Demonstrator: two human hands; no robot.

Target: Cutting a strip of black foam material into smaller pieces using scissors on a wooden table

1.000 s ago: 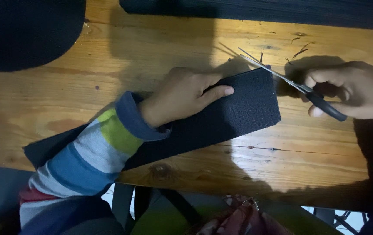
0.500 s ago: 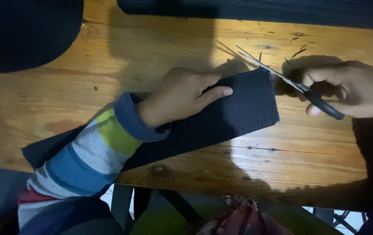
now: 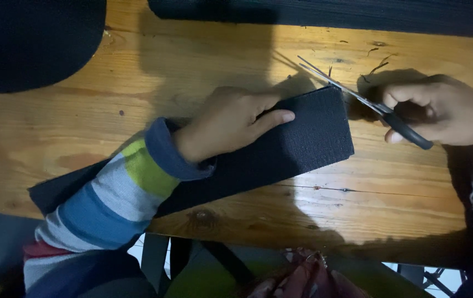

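The left hand [image 3: 231, 124] is pressed flat, fingers stretched out, on a long strip of dark fabric [image 3: 302, 144], which is held down against the wooden bench [image 3: 192, 72]; nothing is gripped by it. The right hand [image 3: 446, 113] is closed around the dark handles of a pair of scissors [image 3: 357, 96], whose blades are parted and laid across the upper right corner of the strip. Compared with 1 second ago, almost nothing has shifted: the strip has been kept under the same pressing hand, and the scissors have been held at the same corner, the blades no nearer to closing. From this it is judged that the cut at that end is being lined up rather than made. A striped sleeve [image 3: 115, 193] covers the left forearm, and 2 larger dark pieces of cloth [image 3: 32, 44] lie along the bench's far edge.
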